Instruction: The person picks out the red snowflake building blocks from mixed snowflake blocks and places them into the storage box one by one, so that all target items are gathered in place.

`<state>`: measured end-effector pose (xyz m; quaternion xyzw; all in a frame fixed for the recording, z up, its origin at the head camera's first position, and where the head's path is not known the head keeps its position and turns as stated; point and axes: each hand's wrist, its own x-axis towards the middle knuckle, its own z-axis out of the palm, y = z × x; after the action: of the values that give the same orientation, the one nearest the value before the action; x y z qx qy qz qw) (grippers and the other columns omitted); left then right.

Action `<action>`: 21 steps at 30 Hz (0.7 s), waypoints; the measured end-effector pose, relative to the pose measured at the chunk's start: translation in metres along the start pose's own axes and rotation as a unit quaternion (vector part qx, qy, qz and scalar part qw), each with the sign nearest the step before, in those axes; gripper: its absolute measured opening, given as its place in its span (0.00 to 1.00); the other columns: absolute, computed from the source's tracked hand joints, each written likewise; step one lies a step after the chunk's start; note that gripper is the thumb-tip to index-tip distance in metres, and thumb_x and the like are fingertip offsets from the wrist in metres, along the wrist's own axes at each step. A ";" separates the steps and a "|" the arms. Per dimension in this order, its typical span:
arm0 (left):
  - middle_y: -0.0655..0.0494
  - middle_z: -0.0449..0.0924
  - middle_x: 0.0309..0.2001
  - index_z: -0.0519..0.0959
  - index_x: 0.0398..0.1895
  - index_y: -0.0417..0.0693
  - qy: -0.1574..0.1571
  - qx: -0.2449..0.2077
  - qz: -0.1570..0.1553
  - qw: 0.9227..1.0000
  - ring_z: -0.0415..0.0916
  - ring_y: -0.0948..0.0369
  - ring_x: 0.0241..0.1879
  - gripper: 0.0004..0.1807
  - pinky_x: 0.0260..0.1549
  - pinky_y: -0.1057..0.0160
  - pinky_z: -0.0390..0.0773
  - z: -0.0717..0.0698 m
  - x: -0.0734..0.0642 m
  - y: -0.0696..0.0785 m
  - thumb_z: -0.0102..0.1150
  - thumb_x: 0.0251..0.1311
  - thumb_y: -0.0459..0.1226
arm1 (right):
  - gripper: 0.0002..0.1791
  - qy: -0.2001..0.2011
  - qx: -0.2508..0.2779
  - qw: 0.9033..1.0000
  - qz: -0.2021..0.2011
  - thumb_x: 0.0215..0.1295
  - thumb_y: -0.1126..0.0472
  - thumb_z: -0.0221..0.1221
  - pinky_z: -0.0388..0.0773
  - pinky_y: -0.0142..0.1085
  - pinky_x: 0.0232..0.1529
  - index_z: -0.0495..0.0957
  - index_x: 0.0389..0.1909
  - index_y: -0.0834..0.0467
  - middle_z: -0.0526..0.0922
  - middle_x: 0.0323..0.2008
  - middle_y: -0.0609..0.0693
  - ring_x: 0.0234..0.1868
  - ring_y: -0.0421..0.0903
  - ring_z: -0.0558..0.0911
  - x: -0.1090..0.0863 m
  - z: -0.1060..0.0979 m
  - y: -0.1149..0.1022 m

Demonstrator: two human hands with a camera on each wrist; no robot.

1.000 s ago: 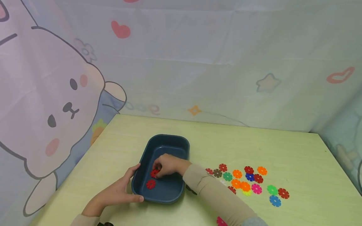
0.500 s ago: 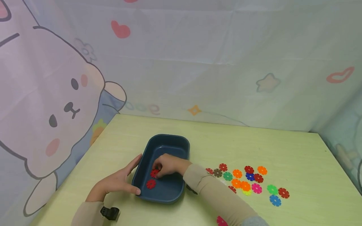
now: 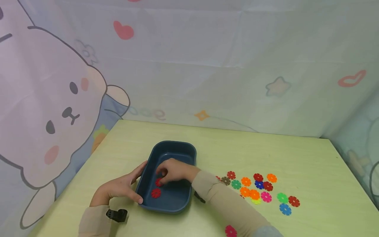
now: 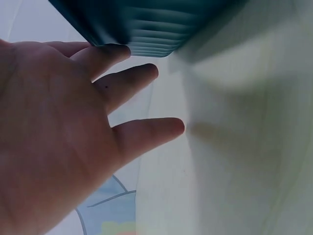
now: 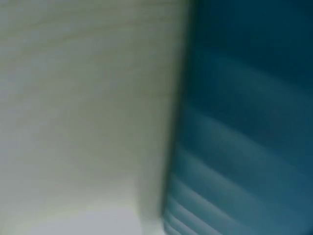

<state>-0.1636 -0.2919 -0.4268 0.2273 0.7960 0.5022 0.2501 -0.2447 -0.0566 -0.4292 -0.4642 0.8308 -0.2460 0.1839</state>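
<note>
Two red snowflake building discs lie in a dark blue rectangular tray [image 3: 183, 198]. Over the farther red disc [image 3: 159, 182] hangs my right hand [image 3: 174, 170], its bent fingers and thumb apart and the thumb overlapping that disc. The nearer red disc [image 3: 156, 193] lies beside it on the tray floor. Along the tray's left side, my left hand [image 3: 119, 188] has its fingers stretched out, with the thumb tip at the near left corner. In the left wrist view, the left hand [image 4: 58, 127] shows spread fingers below the tray's ribbed wall. The right wrist view shows only tray and table.
To the right of the tray, several colourful snowflake discs lie scattered, among them an orange disc [image 3: 246, 181] and a light blue disc [image 3: 285, 209]. A pink disc [image 3: 231, 231] sits at the front beside the right sleeve [image 3: 231, 200]. A printed cloth [image 3: 207, 65] hangs behind the table.
My left hand's thumb has slid back from the tray rim to the near left corner. My right hand has lifted slightly off the farther red disc. The camera view has shifted slightly.
</note>
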 end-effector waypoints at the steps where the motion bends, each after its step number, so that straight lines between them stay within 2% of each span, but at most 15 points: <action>1: 0.42 0.29 0.77 0.29 0.77 0.51 0.000 0.001 0.000 1.000 0.31 0.38 0.73 0.69 0.58 0.25 0.39 0.000 0.000 0.000 0.75 0.45 0.37 | 0.19 0.007 0.003 1.000 -0.007 0.56 0.57 0.68 0.69 0.24 0.33 0.82 0.48 0.58 0.75 0.28 0.42 0.30 0.35 0.71 -0.003 -0.004 -0.001; 6: 0.42 0.29 0.77 0.29 0.77 0.49 0.003 -0.004 0.007 1.000 0.31 0.37 0.73 0.68 0.59 0.25 0.39 0.002 0.001 0.000 0.74 0.45 0.36 | 0.21 0.044 0.018 0.998 -0.041 0.59 0.55 0.67 0.70 0.27 0.35 0.81 0.52 0.58 0.79 0.35 0.51 0.30 0.37 0.72 -0.029 -0.031 -0.003; 11: 0.43 0.28 0.77 0.30 0.77 0.48 0.008 -0.024 0.025 0.999 0.29 0.38 0.73 0.68 0.61 0.28 0.40 0.003 -0.001 -0.002 0.74 0.44 0.34 | 0.20 0.070 0.029 0.996 -0.051 0.60 0.55 0.66 0.70 0.29 0.34 0.80 0.52 0.57 0.79 0.37 0.53 0.29 0.37 0.70 -0.065 -0.058 -0.002; 16: 0.41 0.31 0.77 0.31 0.77 0.48 0.001 -0.022 0.034 0.999 0.32 0.38 0.73 0.68 0.63 0.35 0.44 0.002 -0.003 -0.002 0.75 0.43 0.34 | 0.19 0.089 0.034 0.995 -0.029 0.61 0.56 0.65 0.71 0.31 0.34 0.80 0.52 0.57 0.78 0.37 0.51 0.29 0.38 0.71 -0.101 -0.074 0.012; 21: 0.39 0.30 0.76 0.30 0.77 0.48 -0.010 -0.017 0.032 0.999 0.33 0.36 0.72 0.70 0.63 0.40 0.48 0.003 -0.005 -0.004 0.76 0.41 0.34 | 0.18 0.100 0.026 0.995 0.011 0.61 0.55 0.65 0.72 0.33 0.34 0.80 0.51 0.57 0.78 0.37 0.49 0.31 0.41 0.72 -0.131 -0.077 0.035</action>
<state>-0.1584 -0.2946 -0.4306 0.2537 0.7773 0.5207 0.2457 -0.2434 0.0905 -0.3767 -0.4230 0.8433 -0.3110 0.1149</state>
